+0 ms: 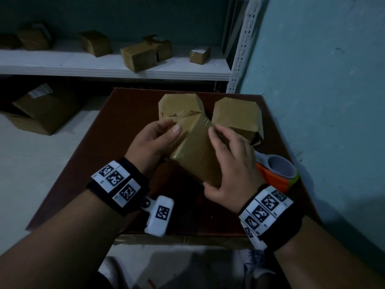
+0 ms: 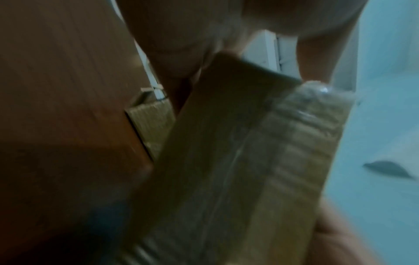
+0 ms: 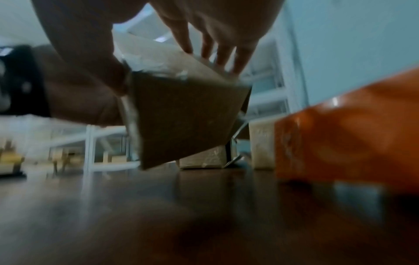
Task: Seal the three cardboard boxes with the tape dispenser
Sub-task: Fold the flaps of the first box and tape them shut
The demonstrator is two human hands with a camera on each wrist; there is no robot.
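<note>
— Where are you with the boxes?

— Nearest to me, at the centre of the head view, I have one cardboard box (image 1: 195, 151) lifted off the brown table (image 1: 100, 147) and tipped on a corner. My left hand (image 1: 154, 140) grips its upper left side, thumb curled over the top face. My right hand (image 1: 231, 163) wraps the right side, fingers curled over the far edge and thumb under the near corner.

— Is that one taped?

— I judge yes. In the left wrist view a glossy, wrinkled strip of clear tape (image 2: 301, 143) runs along the box's face and over its end. I seem to be smoothing it or turning the box to check; the pictures do not settle which.

— And the dispenser?

— The orange tape dispenser (image 1: 277, 174) lies on the table at the right of the frame, just beyond my right wrist, in neither hand.

— The other two?

— Further up the frame, the left rear box (image 1: 179, 105) sits just behind the one I hold, its top closed and shiny. The right rear box (image 1: 235, 113) stands beside it, top also closed, though a loose flap or tape end sticks out at its lower right. Whether that one needs another strip I cannot tell.

— Beyond that?

— A white shelf (image 1: 104, 67) across the top of the frame, carrying more small boxes.
</note>
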